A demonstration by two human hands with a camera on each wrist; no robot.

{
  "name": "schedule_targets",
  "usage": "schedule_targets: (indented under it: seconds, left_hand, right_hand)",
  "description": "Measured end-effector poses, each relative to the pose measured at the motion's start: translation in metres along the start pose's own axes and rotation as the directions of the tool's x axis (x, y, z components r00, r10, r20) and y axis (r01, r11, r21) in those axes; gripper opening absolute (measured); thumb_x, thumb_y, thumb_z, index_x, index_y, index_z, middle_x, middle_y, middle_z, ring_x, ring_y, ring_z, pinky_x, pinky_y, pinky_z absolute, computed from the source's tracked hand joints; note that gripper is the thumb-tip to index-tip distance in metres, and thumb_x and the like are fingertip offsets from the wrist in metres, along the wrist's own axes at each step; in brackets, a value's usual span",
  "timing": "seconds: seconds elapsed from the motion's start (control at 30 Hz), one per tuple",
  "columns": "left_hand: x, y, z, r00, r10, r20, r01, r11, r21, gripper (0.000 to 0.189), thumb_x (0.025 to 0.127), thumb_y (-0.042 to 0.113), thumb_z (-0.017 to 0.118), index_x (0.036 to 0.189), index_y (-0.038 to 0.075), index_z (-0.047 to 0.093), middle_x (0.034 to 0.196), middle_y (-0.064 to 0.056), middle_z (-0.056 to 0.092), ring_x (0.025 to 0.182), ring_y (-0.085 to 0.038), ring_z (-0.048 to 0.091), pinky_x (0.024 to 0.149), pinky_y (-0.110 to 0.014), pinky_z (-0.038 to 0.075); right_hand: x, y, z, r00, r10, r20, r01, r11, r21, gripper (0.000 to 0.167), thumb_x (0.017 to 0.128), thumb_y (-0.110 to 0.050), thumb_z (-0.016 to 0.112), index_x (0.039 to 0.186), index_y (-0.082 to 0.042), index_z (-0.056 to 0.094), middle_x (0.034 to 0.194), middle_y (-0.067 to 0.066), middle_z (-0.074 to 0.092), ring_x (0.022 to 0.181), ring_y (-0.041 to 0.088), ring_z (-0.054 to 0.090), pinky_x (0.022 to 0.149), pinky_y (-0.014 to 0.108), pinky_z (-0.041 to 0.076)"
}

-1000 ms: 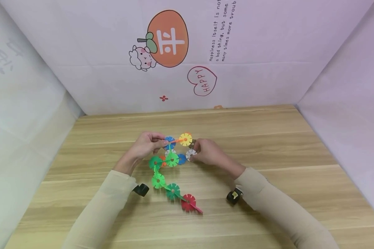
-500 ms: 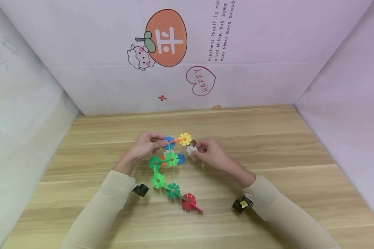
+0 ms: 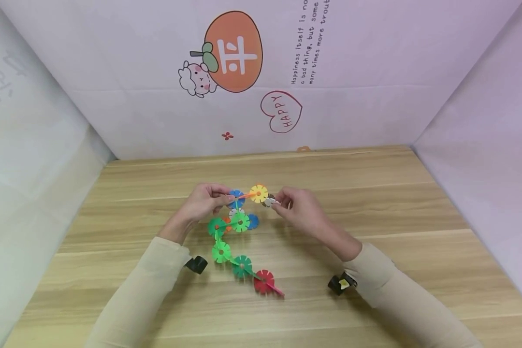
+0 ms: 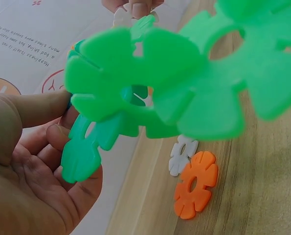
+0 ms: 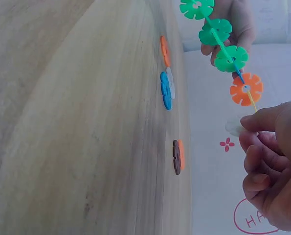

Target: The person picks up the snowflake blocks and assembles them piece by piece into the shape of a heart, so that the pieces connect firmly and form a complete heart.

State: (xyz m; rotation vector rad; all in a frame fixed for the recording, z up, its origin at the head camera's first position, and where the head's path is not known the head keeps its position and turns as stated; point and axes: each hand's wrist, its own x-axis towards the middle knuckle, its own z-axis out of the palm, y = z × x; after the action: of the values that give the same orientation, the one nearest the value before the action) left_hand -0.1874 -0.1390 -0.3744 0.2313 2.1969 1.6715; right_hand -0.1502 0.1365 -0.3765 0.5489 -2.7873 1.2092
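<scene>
A chain of slotted plastic snowflake discs, linked edge to edge, runs from a red disc (image 3: 264, 282) through several green discs (image 3: 221, 252) to a blue, an orange and a yellow disc (image 3: 258, 194). My left hand (image 3: 206, 200) pinches the chain at the blue disc (image 3: 237, 198), holding that end over the table. Between thumb and fingertips, my right hand (image 3: 304, 210) pinches a white disc (image 5: 232, 126). Its fingertips are right by the yellow end in the right wrist view. Green discs (image 4: 121, 73) fill much of the left wrist view.
Loose discs lie on the wooden table (image 3: 352, 183): an orange one (image 4: 196, 185), a white one (image 4: 183, 154), a blue one (image 3: 253, 222) and a brown one (image 5: 176, 157) overlapping another orange. A white printed cloth (image 3: 352, 87) stands behind and at both sides.
My right hand has lifted the white disc from beside the loose blue one, up and away toward the yellow end of the chain. The left hand has stayed nearly still.
</scene>
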Motion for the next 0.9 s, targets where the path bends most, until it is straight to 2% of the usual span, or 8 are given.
schedule_targets:
  seconds: [0.1,0.2,0.3,0.47,0.67,0.73,0.9]
  left_hand:
    - [-0.0003,0.0014,-0.0002,1.0,0.0,-0.004,0.0,1.0,0.005,0.02,0.097,0.008,0.067,0.112,-0.005,0.071,0.081,-0.009,0.071,0.055,-0.014,0.041,0.055,-0.027,0.04]
    - [-0.0003,0.0023,-0.0003,1.0,0.004,-0.006,-0.004,1.0,0.01,0.02,0.097,0.008,0.067,0.112,-0.005,0.071,0.081,-0.008,0.071,0.054,-0.014,0.043,0.053,-0.026,0.04]
    - [-0.0003,0.0022,0.0001,1.0,0.008,-0.003,-0.008,1.0,0.013,0.021,0.097,0.008,0.068,0.112,-0.005,0.071,0.081,-0.008,0.072,0.055,-0.014,0.044,0.053,-0.026,0.04]
    - [-0.0008,0.0031,0.0009,1.0,0.005,0.0,-0.005,1.0,0.01,0.023,0.097,0.01,0.068,0.115,-0.004,0.071,0.082,-0.007,0.071,0.056,-0.014,0.042,0.055,-0.025,0.041]
    - [-0.002,0.0051,0.0019,1.0,-0.006,-0.018,0.007,1.0,0.011,0.023,0.097,0.01,0.068,0.115,-0.004,0.07,0.082,-0.006,0.072,0.055,-0.013,0.041,0.054,-0.024,0.04]
    - [-0.0025,0.0053,0.002,1.0,-0.007,-0.025,0.008,1.0,0.006,0.023,0.097,0.009,0.068,0.115,-0.005,0.07,0.081,-0.006,0.072,0.054,-0.013,0.041,0.053,-0.024,0.04]
    - [-0.0027,0.0043,0.0016,0.999,0.002,-0.033,-0.002,1.0,-0.004,0.023,0.097,0.009,0.068,0.114,-0.005,0.07,0.081,-0.009,0.073,0.054,-0.012,0.042,0.053,-0.024,0.039]
  right_hand:
    - [-0.0001,0.0001,-0.0004,0.996,-0.078,-0.04,0.075,0.995,-0.07,0.008,0.089,-0.012,0.078,0.087,-0.011,0.07,0.072,-0.004,0.061,0.061,0.014,0.051,0.048,0.025,0.042]
    - [0.0001,0.001,-0.0006,0.981,-0.174,-0.088,0.16,0.976,-0.145,0.008,0.087,-0.01,0.08,0.086,-0.01,0.071,0.078,-0.002,0.061,0.064,0.014,0.051,0.051,0.025,0.044]
    - [0.0004,0.0011,-0.0006,0.967,-0.231,-0.109,0.205,0.956,-0.21,0.009,0.086,-0.01,0.081,0.086,-0.01,0.072,0.084,0.0,0.063,0.064,0.013,0.052,0.054,0.025,0.046]
    - [0.0011,-0.0013,-0.0013,0.966,-0.25,-0.06,0.221,0.927,-0.303,0.007,0.091,-0.017,0.077,0.092,-0.014,0.071,0.086,-0.002,0.07,0.061,0.009,0.052,0.052,0.023,0.044]
    - [0.0012,-0.0027,-0.001,0.959,-0.282,-0.009,0.258,0.89,-0.375,0.011,0.099,-0.024,0.066,0.097,-0.014,0.062,0.081,-0.002,0.073,0.056,0.008,0.052,0.048,0.023,0.042]
    - [0.001,-0.0022,0.0,0.962,-0.273,-0.008,0.251,0.896,-0.368,0.011,0.1,-0.024,0.065,0.098,-0.014,0.061,0.08,-0.002,0.072,0.055,0.007,0.052,0.047,0.023,0.041]
    - [0.0004,-0.0015,0.0022,0.976,-0.211,-0.044,0.19,0.938,-0.288,0.007,0.094,-0.013,0.073,0.097,-0.01,0.068,0.082,0.0,0.073,0.06,0.007,0.058,0.049,0.021,0.045]
